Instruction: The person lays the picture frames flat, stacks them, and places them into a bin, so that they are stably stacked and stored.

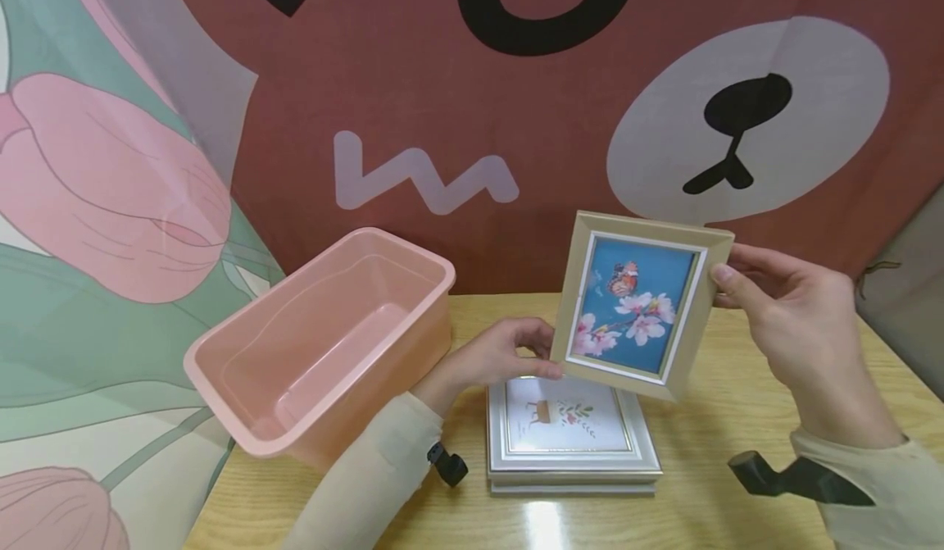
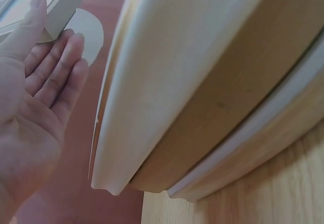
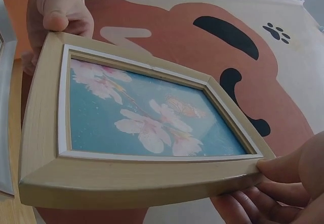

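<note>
Between both hands a beige picture frame (image 1: 642,302) is held tilted, its blue picture of pink blossoms and a butterfly facing the head camera. The left hand (image 1: 509,352) pinches its lower left corner, thumb in front and fingers behind. At the upper right edge the right hand (image 1: 800,316) grips it, thumb on the front. Below lies a silver-white picture frame (image 1: 574,460) with a deer-and-plant print, stacked on another frame; the raised frame overlaps its far edge in the head view. In the left wrist view the stacked frames (image 2: 167,97) fill the middle.
A pink plastic bin (image 1: 324,353) stands on the left of the wooden table (image 1: 701,484), with nothing visible inside. Behind the table hangs a cloth backdrop (image 1: 413,83) with a cartoon bear face and tulips.
</note>
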Action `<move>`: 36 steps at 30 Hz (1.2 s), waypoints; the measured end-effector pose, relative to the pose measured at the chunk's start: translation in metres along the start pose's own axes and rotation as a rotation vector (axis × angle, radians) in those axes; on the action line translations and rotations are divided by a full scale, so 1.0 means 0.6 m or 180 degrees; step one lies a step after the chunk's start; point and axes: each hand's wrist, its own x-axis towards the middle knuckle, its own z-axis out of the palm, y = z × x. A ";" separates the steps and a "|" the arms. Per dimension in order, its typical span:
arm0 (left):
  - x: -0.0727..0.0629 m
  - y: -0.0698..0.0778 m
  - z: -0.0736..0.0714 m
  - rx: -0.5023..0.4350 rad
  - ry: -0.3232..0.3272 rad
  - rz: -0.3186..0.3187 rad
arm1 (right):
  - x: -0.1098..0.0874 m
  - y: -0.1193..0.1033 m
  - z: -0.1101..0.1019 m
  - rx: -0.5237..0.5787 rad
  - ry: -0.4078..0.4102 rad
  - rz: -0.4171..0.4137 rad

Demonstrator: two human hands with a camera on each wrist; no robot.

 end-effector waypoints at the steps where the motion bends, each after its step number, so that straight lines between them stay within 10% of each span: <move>1: -0.001 0.000 0.000 0.0005 0.0018 0.0000 | 0.000 0.000 0.000 0.0001 -0.0001 0.0003; 11: -0.016 -0.001 0.005 0.0018 0.0086 0.0312 | 0.004 0.003 -0.003 0.0226 -0.0064 0.0003; 36: -0.045 -0.007 0.020 0.0104 0.0789 0.0222 | 0.010 0.019 -0.004 0.0445 -0.0160 -0.0306</move>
